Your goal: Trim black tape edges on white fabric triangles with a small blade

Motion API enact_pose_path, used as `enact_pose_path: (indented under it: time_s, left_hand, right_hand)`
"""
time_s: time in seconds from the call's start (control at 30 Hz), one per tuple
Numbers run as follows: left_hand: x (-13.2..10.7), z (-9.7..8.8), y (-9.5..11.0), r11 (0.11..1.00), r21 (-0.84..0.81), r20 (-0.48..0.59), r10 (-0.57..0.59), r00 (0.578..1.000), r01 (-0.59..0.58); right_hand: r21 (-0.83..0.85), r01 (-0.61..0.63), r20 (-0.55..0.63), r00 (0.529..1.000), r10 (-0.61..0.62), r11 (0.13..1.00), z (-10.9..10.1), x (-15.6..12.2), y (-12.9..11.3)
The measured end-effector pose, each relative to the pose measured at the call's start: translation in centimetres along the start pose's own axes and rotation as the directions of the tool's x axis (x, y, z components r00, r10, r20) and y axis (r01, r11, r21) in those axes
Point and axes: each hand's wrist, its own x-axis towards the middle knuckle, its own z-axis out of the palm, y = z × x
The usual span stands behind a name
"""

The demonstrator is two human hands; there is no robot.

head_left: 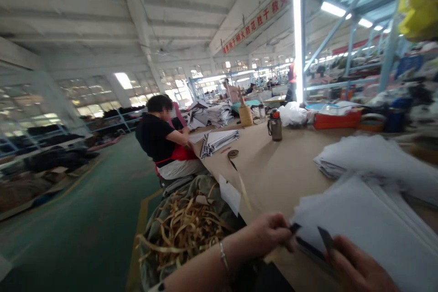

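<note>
My left hand, with a bracelet on its wrist, is closed in a pinch at the table's near edge. A small black strip sticks out of its fingertips. To the right, my right hand is closed on a dark flat piece with a slanted end; whether it is a blade or a strip I cannot tell. White sheets lie in a fanned stack beside and under my hands. A dark band runs along the stack's near edge, between the two hands.
A sack full of tan strips stands left of the table. On the table are a tape roll, a bottle, a red box and more sheets. A co-worker sits at the far left edge.
</note>
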Motion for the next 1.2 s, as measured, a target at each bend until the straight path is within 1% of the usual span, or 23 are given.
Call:
enact_pose_path:
  time_s: [0.07,0.1,0.13,0.2,0.27,0.33,0.4,0.47,0.53,0.6,0.7,0.8,0.83,0.87,0.9,0.93,0.97,1.0,1.03,1.07,1.1,1.13,1.2]
  left_hand:
    - [-0.7,0.5,0.5,0.999,-0.043,-0.026,0.001,1.000,-0.002]
    - [-0.7,0.7,0.5,0.998,-0.057,-0.036,0.001,0.999,-0.003]
    - [-0.5,0.9,0.4,0.998,-0.063,-0.029,0.001,1.000,-0.002]
    - [0.1,1.1,0.0,0.998,-0.059,-0.019,-0.007,1.000,0.006]
    - [0.7,1.2,-0.5,0.999,-0.037,-0.011,-0.011,1.000,0.010]
    - [1.1,1.4,-1.0,1.000,-0.008,-0.011,-0.003,1.000,0.003]
    - [1.3,1.6,-1.4,1.000,0.014,-0.002,0.020,1.000,-0.020]
    - [1.5,2.0,-1.7,0.999,0.020,0.025,0.045,0.999,-0.045]
    - [1.6,2.8,-1.7,0.999,0.011,0.050,0.051,0.997,-0.052]
    - [1.6,3.6,-1.2,0.999,0.003,0.086,0.041,0.995,-0.041]
    - [1.6,4.8,0.3,0.998,0.003,0.134,0.061,0.989,-0.062]
    - [2.2,5.9,2.4,0.992,0.007,0.104,0.124,0.987,-0.126]
    - [2.7,6.2,3.0,0.990,0.000,0.088,0.140,0.986,-0.140]
    - [3.3,6.5,3.4,0.989,-0.023,0.066,0.147,0.987,-0.146]
    - [3.9,6.8,3.8,0.987,-0.054,0.048,0.154,0.987,-0.151]
    - [4.5,7.0,4.1,0.983,-0.085,0.030,0.163,0.986,-0.160]
    - [5.0,7.2,4.2,0.979,-0.119,0.015,0.171,0.985,-0.168]
    - [5.5,7.4,4.3,0.973,-0.146,0.002,0.181,0.984,-0.178]
    - [5.9,7.5,4.4,0.969,-0.163,-0.008,0.189,0.982,-0.188]
    - [6.1,7.6,4.4,0.966,-0.172,-0.016,0.194,0.981,-0.194]
    - [6.3,7.6,4.4,0.965,-0.170,-0.021,0.197,0.980,-0.198]
    - [6.5,7.6,4.3,0.967,-0.159,-0.023,0.199,0.980,-0.200]
    - [6.6,7.5,4.3,0.970,-0.133,-0.022,0.201,0.979,-0.202]
  right_hand:
    - [0.111,-0.041,-0.050,0.998,0.047,0.993,-2.4,-1.7,-1.3]
    - [0.156,-0.055,-0.037,0.997,0.062,0.986,-3.3,-2.3,-1.7]
    - [0.145,-0.062,-0.084,0.994,0.075,0.988,-4.2,-2.6,-1.9]
    - [-0.041,-0.053,-0.168,0.985,0.045,0.998,-5.9,-2.9,-1.7]
    - [-0.287,-0.071,-0.215,0.976,0.008,0.955,-7.8,-2.9,-1.1]
    - [-0.505,-0.127,-0.226,0.974,0.011,0.854,-9.6,-2.8,-0.8]
    - [-0.643,-0.203,-0.240,0.969,0.058,0.739,-10.9,-2.6,-0.6]
    - [-0.704,-0.283,-0.258,0.956,0.137,0.652,-11.4,-2.6,-0.4]
    - [-0.709,-0.349,-0.283,0.937,0.206,0.613,-11.4,-2.8,-0.1]
    - [-0.711,-0.396,-0.308,0.918,0.249,0.581,-11.0,-3.1,0.2]
    - [-0.710,-0.436,-0.338,0.900,0.276,0.553,-10.2,-4.1,0.3]
    - [-0.712,-0.441,-0.329,0.897,0.296,0.546,-9.9,-5.3,-0.4]
    - [-0.709,-0.431,-0.314,0.902,0.298,0.559,-10.0,-5.5,-0.7]
    - [-0.681,-0.411,-0.291,0.911,0.291,0.606,-10.2,-5.5,-0.9]
    - [-0.612,-0.387,-0.264,0.922,0.283,0.690,-10.3,-5.4,-1.2]
    - [-0.489,-0.364,-0.241,0.930,0.278,0.793,-10.4,-5.1,-1.6]
    - [-0.314,-0.340,-0.223,0.934,0.279,0.887,-10.5,-4.7,-1.9]
    - [-0.111,-0.314,-0.205,0.936,0.288,0.943,-10.4,-4.2,-2.3]
    - [0.073,-0.294,-0.186,0.935,0.303,0.953,-10.1,-3.7,-2.7]
    - [0.200,-0.286,-0.166,0.933,0.320,0.937,-9.8,-3.1,-3.0]
    - [0.276,-0.279,-0.148,0.933,0.327,0.920,-9.3,-2.5,-3.3]
    - [0.312,-0.268,-0.135,0.937,0.321,0.912,-8.8,-2.0,-3.5]
    - [0.301,-0.237,-0.141,0.947,0.288,0.924,-7.9,-1.0,-3.8]
